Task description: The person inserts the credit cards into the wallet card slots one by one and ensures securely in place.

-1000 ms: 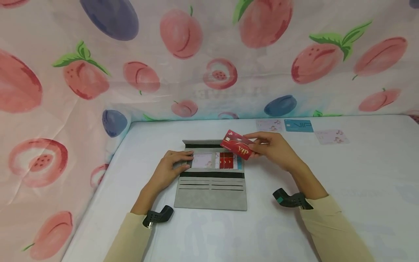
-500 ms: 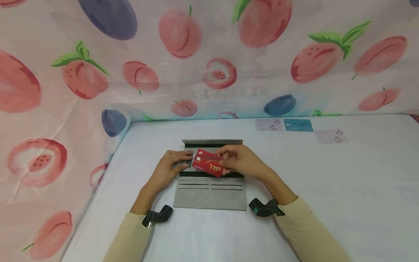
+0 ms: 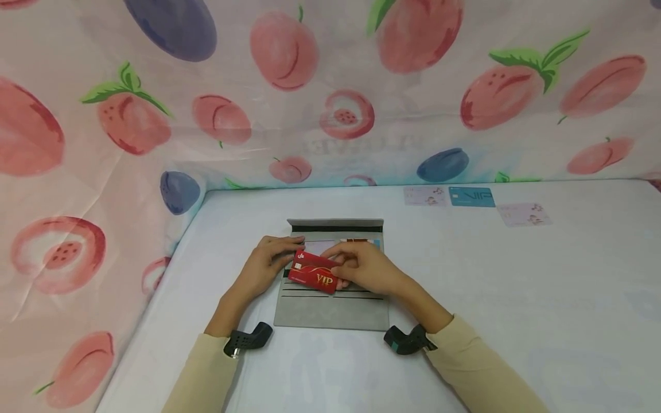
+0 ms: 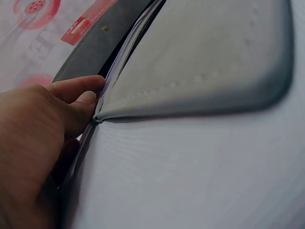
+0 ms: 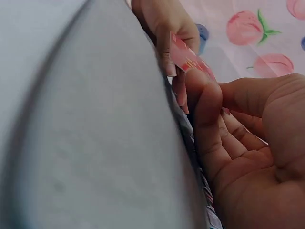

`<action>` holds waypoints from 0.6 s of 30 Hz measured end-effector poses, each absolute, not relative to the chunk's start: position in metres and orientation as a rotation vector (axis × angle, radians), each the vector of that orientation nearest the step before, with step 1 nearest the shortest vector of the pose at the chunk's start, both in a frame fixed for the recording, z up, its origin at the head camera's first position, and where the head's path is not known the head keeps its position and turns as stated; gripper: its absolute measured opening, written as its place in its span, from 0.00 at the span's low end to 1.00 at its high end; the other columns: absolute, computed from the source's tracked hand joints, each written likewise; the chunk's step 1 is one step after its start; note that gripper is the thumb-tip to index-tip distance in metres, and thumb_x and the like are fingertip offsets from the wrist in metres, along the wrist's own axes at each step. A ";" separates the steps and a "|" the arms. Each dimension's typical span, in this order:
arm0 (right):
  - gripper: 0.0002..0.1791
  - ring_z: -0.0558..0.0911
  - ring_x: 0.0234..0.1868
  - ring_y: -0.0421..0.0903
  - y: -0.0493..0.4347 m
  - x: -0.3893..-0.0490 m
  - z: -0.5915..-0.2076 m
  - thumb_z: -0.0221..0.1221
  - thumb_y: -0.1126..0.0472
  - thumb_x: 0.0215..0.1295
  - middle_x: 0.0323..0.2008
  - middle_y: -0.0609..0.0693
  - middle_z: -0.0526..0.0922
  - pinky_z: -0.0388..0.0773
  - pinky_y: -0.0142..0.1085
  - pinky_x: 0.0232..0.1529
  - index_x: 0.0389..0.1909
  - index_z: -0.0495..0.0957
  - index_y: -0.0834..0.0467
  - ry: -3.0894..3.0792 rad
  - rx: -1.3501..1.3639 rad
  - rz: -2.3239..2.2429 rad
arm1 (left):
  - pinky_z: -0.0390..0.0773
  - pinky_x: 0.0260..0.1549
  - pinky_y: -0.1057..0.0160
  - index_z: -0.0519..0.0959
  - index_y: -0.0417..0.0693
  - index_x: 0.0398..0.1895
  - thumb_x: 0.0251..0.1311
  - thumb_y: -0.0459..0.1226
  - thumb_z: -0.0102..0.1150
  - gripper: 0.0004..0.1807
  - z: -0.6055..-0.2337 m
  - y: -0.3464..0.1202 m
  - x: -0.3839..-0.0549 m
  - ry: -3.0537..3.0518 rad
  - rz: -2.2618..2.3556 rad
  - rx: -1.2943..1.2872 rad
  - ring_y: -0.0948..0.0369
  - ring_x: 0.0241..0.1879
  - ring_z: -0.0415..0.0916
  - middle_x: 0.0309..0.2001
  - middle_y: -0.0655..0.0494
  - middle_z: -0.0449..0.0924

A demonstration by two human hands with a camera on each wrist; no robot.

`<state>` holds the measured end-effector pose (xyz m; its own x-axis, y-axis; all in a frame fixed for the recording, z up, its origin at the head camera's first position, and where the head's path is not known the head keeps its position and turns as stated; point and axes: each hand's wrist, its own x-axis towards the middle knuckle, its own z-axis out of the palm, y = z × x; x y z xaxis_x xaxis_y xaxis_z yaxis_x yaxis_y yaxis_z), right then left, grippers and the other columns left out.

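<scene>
A long grey wallet [image 3: 330,312] lies unfolded on the white tabletop, its slotted flap toward me. My right hand [image 3: 372,268] pinches a red VIP card [image 3: 312,272] between thumb and fingers. The card is tilted over the wallet's left half, overlapping its slots in the head view. My left hand [image 3: 260,267] rests on the wallet's left edge, fingers extended; in the left wrist view the index finger and thumb tips touch near the fold. A pale card [image 3: 317,247] shows in a wallet pocket, partly hidden behind the right hand.
At the back right lie a teal VIP card [image 3: 472,197] and two pale cards, one pale card [image 3: 424,195] to its left and another pale card [image 3: 524,214] to its right. A fruit-printed curtain [image 3: 217,155] borders the table at the back and left.
My right hand has carried the red card left and toward me, from above the wallet's right pockets to its left half. The left hand and wallet have stayed in place.
</scene>
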<state>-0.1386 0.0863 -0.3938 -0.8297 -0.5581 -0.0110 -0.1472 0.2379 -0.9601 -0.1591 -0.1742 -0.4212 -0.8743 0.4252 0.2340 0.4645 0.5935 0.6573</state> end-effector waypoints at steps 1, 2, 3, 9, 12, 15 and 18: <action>0.15 0.84 0.26 0.46 0.085 -0.138 -0.395 0.60 0.66 0.65 0.37 0.54 0.81 0.82 0.38 0.32 0.53 0.78 0.60 2.163 -0.649 -1.624 | 0.69 0.52 0.54 0.82 0.50 0.53 0.63 0.30 0.58 0.16 -0.421 -0.174 -0.159 -2.759 -1.158 -0.772 0.59 0.52 0.67 0.60 0.61 0.75; 0.15 0.84 0.27 0.45 0.085 -0.137 -0.396 0.60 0.65 0.64 0.37 0.53 0.81 0.82 0.37 0.33 0.52 0.78 0.59 2.179 -0.656 -1.613 | 0.69 0.52 0.54 0.82 0.51 0.53 0.63 0.30 0.58 0.16 -0.421 -0.174 -0.159 -2.761 -1.155 -0.774 0.59 0.52 0.67 0.60 0.61 0.74; 0.15 0.84 0.27 0.44 0.084 -0.136 -0.397 0.61 0.64 0.64 0.37 0.52 0.81 0.82 0.37 0.34 0.52 0.78 0.59 2.195 -0.661 -1.602 | 0.69 0.52 0.54 0.82 0.51 0.53 0.63 0.30 0.58 0.16 -0.421 -0.175 -0.159 -2.765 -1.151 -0.774 0.60 0.52 0.67 0.60 0.61 0.74; 0.14 0.82 0.25 0.41 0.080 -0.134 -0.402 0.61 0.64 0.64 0.36 0.49 0.81 0.80 0.34 0.35 0.51 0.80 0.56 2.297 -0.708 -1.543 | 0.69 0.52 0.54 0.81 0.52 0.54 0.64 0.31 0.57 0.16 -0.422 -0.175 -0.159 -2.780 -1.142 -0.774 0.60 0.52 0.66 0.61 0.62 0.74; 0.14 0.82 0.23 0.41 0.079 -0.133 -0.403 0.61 0.64 0.64 0.35 0.49 0.81 0.80 0.35 0.34 0.51 0.80 0.57 2.302 -0.713 -1.559 | 0.68 0.52 0.53 0.81 0.52 0.54 0.64 0.31 0.56 0.16 -0.422 -0.175 -0.159 -2.780 -1.144 -0.773 0.60 0.52 0.66 0.61 0.62 0.74; 0.14 0.83 0.23 0.42 0.078 -0.133 -0.405 0.61 0.64 0.64 0.35 0.50 0.81 0.80 0.35 0.33 0.51 0.80 0.57 2.295 -0.709 -1.576 | 0.68 0.52 0.53 0.81 0.52 0.54 0.64 0.31 0.56 0.16 -0.421 -0.175 -0.159 -2.778 -1.142 -0.776 0.60 0.52 0.66 0.61 0.61 0.73; 0.14 0.83 0.23 0.42 0.078 -0.133 -0.407 0.62 0.63 0.64 0.35 0.51 0.81 0.80 0.34 0.32 0.51 0.80 0.57 2.286 -0.700 -1.590 | 0.68 0.52 0.53 0.81 0.52 0.54 0.64 0.32 0.56 0.16 -0.421 -0.176 -0.160 -2.775 -1.145 -0.784 0.60 0.53 0.66 0.61 0.61 0.73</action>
